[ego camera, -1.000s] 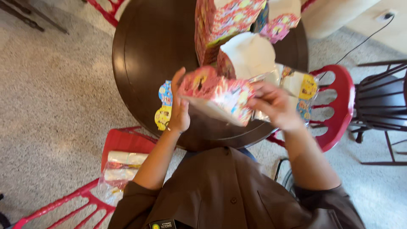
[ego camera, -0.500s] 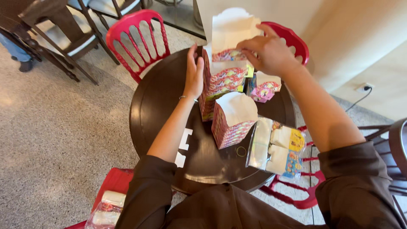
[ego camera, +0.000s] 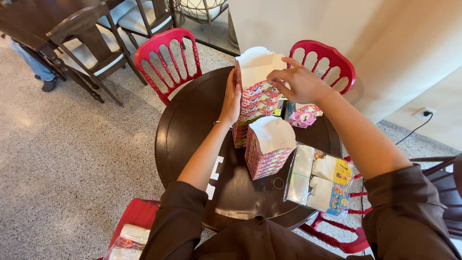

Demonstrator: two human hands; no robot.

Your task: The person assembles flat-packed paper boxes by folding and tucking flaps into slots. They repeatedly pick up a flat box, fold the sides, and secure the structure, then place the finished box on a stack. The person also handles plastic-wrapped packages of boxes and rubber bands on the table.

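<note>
On the round dark wooden table [ego camera: 192,125], one stack of pink patterned paper boxes [ego camera: 267,149] already stands finished. The left hand [ego camera: 232,98] presses flat on the second, taller stack [ego camera: 255,91], and the right hand [ego camera: 298,84] pinches its top edge. A clear plastic packet of folded flat boxes [ego camera: 317,180] is not yet opened.

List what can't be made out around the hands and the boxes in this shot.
- Head view: left hand palm lies flat against the tall patterned box; that box side is hidden.
- Right hand fingertips curl over the box rim, so the grip inside is unseen.
- The small pink item is partly hidden by the right forearm.
- The plastic packet contents are blurred by glare.
</note>
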